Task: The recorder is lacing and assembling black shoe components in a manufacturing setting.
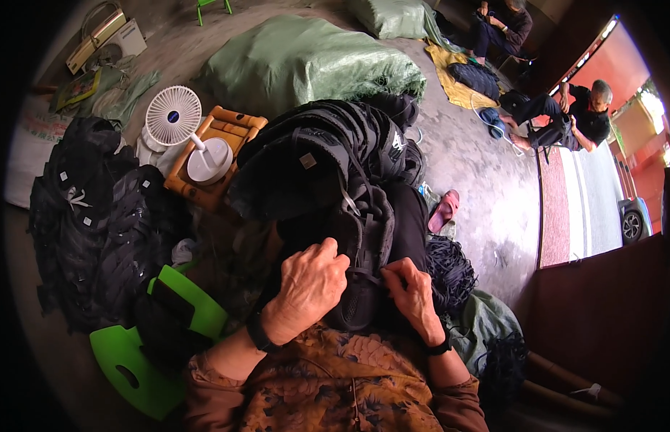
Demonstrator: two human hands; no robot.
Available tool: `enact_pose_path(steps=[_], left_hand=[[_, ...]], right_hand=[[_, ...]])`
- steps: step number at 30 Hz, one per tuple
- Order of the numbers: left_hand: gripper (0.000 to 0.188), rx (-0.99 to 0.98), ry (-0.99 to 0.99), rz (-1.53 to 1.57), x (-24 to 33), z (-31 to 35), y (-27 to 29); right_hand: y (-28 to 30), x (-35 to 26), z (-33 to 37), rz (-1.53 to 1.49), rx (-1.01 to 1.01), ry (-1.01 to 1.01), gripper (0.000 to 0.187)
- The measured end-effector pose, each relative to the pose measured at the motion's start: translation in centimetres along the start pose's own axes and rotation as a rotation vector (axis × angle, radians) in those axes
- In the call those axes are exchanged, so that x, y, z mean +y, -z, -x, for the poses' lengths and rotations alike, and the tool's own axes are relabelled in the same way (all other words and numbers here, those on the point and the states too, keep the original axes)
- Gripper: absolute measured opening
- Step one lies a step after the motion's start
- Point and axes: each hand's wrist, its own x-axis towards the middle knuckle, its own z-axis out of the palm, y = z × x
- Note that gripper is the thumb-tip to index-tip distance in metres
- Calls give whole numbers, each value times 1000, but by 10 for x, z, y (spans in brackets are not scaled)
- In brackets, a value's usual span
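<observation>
Both hands work a black padded backpack (335,180) lying on the lap. The left hand (310,284) curls closed over its mesh panel; the right hand (414,291) pinches a thin woven strap (365,273). A round white fan (178,122) stands far left.

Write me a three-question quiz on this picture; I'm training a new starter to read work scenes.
1. True or false: both hands touch the black mesh backpack on the lap.
2. Which hand pinches the thin black strap?
A left hand
B right hand
3. What stands on the orange wooden stool?

Key:
1. True
2. B
3. A small white round desk fan.
</observation>
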Motion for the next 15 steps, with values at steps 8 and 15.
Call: enact_pose_path(steps=[8,15], left_hand=[[12,26,117,122,-3,0,1],[11,-53,49,83,0,0,2]], right_hand=[[0,1,0,4,3,26,9],[1,2,0,7,6,20,10]])
